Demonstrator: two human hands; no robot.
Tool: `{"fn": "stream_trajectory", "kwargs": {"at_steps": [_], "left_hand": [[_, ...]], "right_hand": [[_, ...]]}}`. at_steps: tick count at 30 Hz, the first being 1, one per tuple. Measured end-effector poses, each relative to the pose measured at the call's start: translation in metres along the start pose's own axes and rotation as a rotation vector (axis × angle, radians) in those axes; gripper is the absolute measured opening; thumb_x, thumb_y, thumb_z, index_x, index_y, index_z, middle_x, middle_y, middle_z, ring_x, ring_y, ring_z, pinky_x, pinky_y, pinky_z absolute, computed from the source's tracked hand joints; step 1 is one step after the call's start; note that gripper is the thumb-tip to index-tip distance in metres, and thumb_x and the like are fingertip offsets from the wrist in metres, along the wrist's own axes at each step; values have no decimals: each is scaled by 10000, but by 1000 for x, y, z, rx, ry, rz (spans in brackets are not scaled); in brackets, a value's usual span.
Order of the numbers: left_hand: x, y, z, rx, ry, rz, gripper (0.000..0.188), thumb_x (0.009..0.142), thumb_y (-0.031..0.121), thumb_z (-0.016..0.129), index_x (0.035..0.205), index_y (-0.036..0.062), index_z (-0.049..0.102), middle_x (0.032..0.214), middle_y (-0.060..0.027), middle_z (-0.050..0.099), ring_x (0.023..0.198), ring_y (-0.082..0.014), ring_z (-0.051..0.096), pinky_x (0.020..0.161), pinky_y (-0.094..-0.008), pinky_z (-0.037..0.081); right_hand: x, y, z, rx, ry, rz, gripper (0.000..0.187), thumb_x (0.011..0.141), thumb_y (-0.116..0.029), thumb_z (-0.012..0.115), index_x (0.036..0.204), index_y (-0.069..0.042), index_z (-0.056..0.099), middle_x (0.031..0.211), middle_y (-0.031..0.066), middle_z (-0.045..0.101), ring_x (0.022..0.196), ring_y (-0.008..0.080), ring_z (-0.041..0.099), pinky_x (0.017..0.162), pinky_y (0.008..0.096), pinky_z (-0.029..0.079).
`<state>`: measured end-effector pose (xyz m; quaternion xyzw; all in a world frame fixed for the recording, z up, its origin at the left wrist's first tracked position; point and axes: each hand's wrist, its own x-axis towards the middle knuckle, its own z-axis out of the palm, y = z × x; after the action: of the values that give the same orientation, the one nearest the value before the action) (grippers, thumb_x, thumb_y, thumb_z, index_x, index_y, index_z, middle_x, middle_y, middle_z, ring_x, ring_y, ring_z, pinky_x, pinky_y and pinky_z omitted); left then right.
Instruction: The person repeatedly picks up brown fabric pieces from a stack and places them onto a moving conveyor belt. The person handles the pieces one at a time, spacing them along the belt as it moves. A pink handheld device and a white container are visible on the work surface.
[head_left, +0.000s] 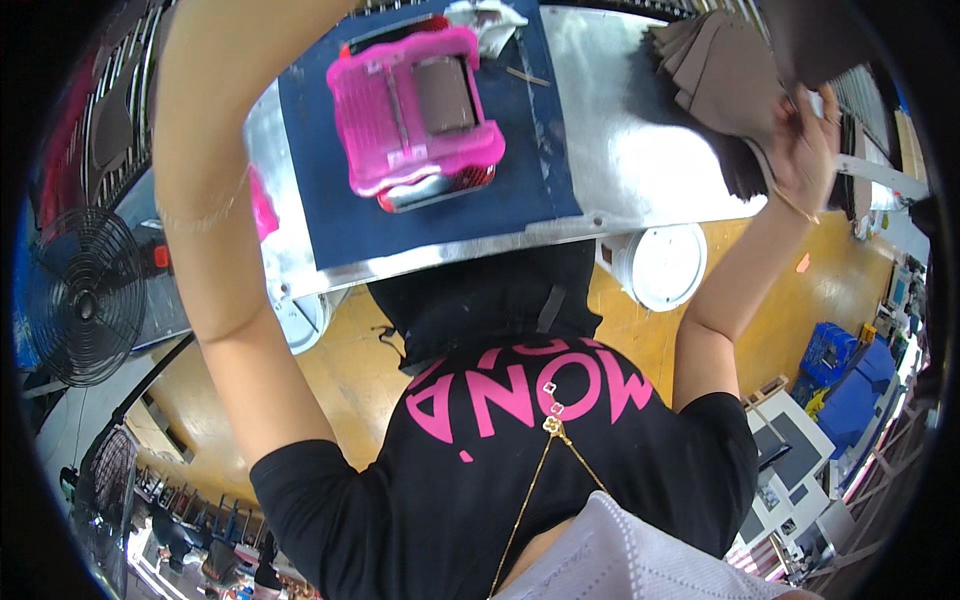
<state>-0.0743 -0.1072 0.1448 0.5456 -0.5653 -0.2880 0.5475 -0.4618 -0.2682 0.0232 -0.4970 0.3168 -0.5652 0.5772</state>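
Observation:
My right hand (805, 150) is at the upper right, its fingers closed at the lower edge of a dark brown flat piece (820, 45), which is blurred. Beside it, a fanned stack of brown flat cut pieces (725, 80) lies on the metal table (610, 100). My left arm (215, 200) reaches up past the top edge, so its hand is out of sight. Between the arms, a pink plate with wavy edges (370, 125) rests over a red-edged base on a dark blue mat (310, 215). A brown piece (444, 94) shows in the plate's rectangular opening.
A crumpled whitish scrap (490, 25) and a thin stick (527, 77) lie near the plate. White buckets (668, 265) stand below the table's near edge. A black fan (85, 300) is at the left. Blue bins (850, 380) sit on the right.

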Motion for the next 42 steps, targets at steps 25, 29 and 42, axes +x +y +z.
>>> {"fn": "stream_trajectory", "kwargs": {"at_steps": [25, 29, 42], "left_hand": [[-108, -102, -119, 486, 337, -218, 422, 867, 194, 645, 1260, 97, 525, 1241, -59, 511, 1037, -161, 483, 855, -293, 436], [-95, -109, -105, 503, 290, -161, 418, 869, 180, 644, 1258, 84, 524, 1242, -66, 511, 1048, -169, 486, 837, -292, 441], [-92, -110, -84, 415, 245, -172, 402, 885, 137, 613, 1263, 49, 508, 1256, -101, 524, 1059, -185, 485, 830, -309, 416]], "right_hand": [[150, 187, 117, 437, 384, 352, 140, 921, -200, 582, 911, -110, 476, 644, 39, 461, 473, 134, 400, 428, 295, 357], [84, 96, 82, 204, 57, -29, 102, 908, -121, 597, 996, -114, 545, 667, 18, 521, 499, 95, 473, 464, 236, 409], [-3, 34, -161, -1735, 425, 406, 648, 781, -567, 623, 1131, -22, 626, 1070, 241, 630, 1010, 337, 613, 882, 440, 461]]}}
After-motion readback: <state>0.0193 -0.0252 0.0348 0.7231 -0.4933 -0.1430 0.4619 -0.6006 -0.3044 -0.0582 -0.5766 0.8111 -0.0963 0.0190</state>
